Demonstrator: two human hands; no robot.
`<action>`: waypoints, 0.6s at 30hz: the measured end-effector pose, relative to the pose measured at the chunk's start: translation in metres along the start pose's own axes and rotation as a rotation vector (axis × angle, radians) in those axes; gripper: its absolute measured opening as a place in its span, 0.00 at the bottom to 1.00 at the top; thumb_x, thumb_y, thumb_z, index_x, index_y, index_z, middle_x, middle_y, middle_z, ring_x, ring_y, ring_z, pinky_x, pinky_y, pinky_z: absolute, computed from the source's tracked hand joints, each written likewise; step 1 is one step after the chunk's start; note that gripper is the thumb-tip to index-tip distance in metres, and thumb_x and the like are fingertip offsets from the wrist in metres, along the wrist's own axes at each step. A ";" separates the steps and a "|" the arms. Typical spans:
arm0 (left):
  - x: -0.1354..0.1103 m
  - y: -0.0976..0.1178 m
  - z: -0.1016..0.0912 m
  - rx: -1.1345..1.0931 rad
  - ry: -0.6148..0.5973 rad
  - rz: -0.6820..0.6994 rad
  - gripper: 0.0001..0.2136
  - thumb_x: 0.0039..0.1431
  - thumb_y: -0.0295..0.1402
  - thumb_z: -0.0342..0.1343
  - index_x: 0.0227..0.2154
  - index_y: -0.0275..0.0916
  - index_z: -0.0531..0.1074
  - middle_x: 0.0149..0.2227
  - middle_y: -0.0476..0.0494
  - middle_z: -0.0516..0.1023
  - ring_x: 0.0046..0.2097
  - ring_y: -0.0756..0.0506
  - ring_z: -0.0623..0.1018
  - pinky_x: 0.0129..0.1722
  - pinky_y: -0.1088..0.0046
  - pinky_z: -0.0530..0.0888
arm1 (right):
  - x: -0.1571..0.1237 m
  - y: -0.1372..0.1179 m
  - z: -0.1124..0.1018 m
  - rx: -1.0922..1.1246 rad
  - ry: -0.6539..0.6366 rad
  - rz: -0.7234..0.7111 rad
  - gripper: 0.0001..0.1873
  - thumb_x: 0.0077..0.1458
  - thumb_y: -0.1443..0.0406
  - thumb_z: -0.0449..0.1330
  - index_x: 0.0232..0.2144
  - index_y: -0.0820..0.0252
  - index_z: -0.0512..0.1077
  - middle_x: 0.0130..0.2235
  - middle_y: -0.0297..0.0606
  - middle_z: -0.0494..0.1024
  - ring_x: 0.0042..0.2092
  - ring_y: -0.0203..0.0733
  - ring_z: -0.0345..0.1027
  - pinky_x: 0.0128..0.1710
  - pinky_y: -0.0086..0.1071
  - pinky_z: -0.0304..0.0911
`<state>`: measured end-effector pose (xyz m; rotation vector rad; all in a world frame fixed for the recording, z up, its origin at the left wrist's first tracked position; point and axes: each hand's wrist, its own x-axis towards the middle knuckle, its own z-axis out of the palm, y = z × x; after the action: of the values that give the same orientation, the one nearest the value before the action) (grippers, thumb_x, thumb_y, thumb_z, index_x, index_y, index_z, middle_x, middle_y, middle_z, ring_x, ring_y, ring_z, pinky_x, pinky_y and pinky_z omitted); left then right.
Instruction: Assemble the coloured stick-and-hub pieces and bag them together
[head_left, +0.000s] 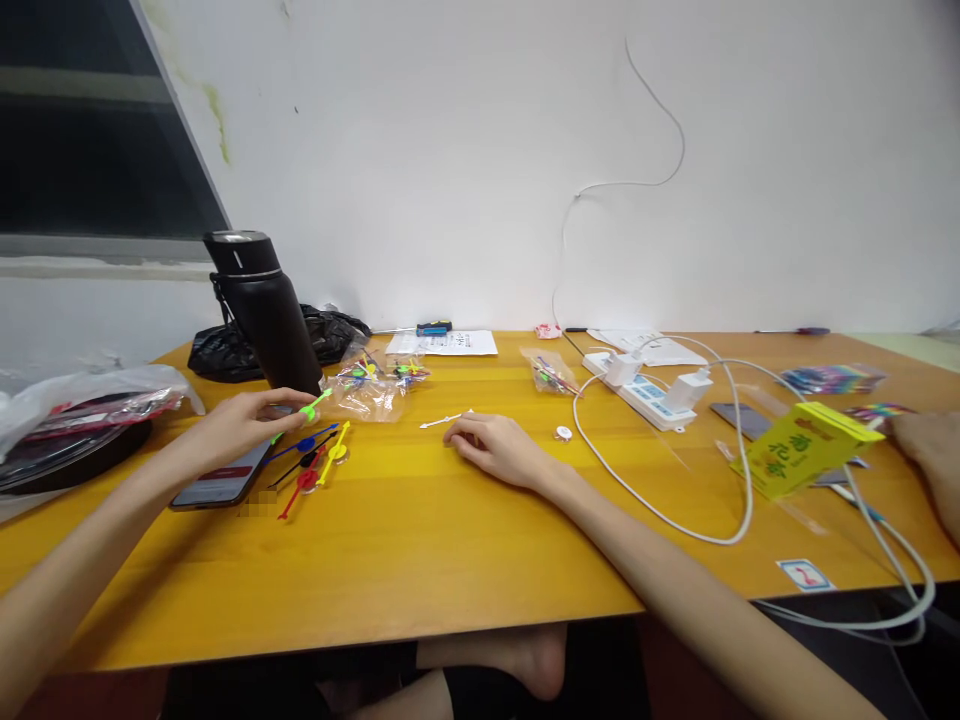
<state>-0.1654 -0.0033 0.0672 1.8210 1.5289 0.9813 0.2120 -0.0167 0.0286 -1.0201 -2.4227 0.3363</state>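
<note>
My left hand [259,415] pinches a green arrow spinner [311,408] between thumb and fingers, above a phone [225,480]. Just right of it lie a blue arrow spinner [306,444], a black one, a red arrow spinner [306,482] and a yellow arrow spinner [335,452], side by side on the table. My right hand [499,450] rests on the tabletop with loosely bent fingers and a gap at the thumb. Close beyond its fingertips lies a white arrow [442,421], partly hidden by the hand. A small round white piece [563,433] is to its right.
A black bottle [268,325] stands behind my left hand, near clear bags of spinners [367,385]. On the right are a power strip [649,400], looping white cable [675,530], a yellow-green box [806,450] and another person's hand [930,460].
</note>
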 end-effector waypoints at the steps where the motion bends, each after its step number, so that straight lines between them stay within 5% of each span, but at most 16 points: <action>1: 0.004 -0.004 0.001 0.097 -0.051 0.021 0.23 0.43 0.50 0.70 0.40 0.41 0.82 0.40 0.46 0.85 0.42 0.37 0.81 0.40 0.71 0.75 | 0.000 0.000 0.000 -0.001 0.000 0.000 0.10 0.66 0.66 0.54 0.43 0.57 0.76 0.41 0.38 0.80 0.38 0.38 0.71 0.40 0.30 0.61; 4: 0.010 -0.017 0.004 0.308 -0.138 0.045 0.24 0.48 0.55 0.64 0.41 0.43 0.81 0.40 0.43 0.85 0.42 0.34 0.81 0.41 0.68 0.75 | -0.001 -0.001 -0.001 -0.001 0.005 -0.007 0.10 0.66 0.67 0.54 0.43 0.57 0.76 0.40 0.38 0.79 0.37 0.38 0.71 0.40 0.29 0.61; 9: 0.013 -0.031 0.008 0.329 -0.172 0.039 0.24 0.48 0.56 0.63 0.40 0.44 0.82 0.40 0.40 0.85 0.41 0.33 0.82 0.42 0.65 0.75 | -0.001 -0.003 -0.002 0.016 0.002 -0.012 0.10 0.66 0.67 0.54 0.43 0.56 0.76 0.42 0.38 0.79 0.37 0.37 0.71 0.40 0.29 0.61; 18: 0.009 -0.020 0.010 0.395 -0.219 0.072 0.23 0.51 0.58 0.58 0.43 0.49 0.82 0.41 0.39 0.84 0.41 0.33 0.81 0.42 0.64 0.74 | -0.001 -0.003 -0.002 -0.018 -0.005 -0.024 0.10 0.66 0.68 0.54 0.43 0.56 0.76 0.44 0.39 0.80 0.41 0.39 0.72 0.41 0.31 0.61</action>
<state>-0.1682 0.0102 0.0468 2.1843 1.6096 0.5101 0.2122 -0.0194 0.0310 -0.9987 -2.4440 0.3099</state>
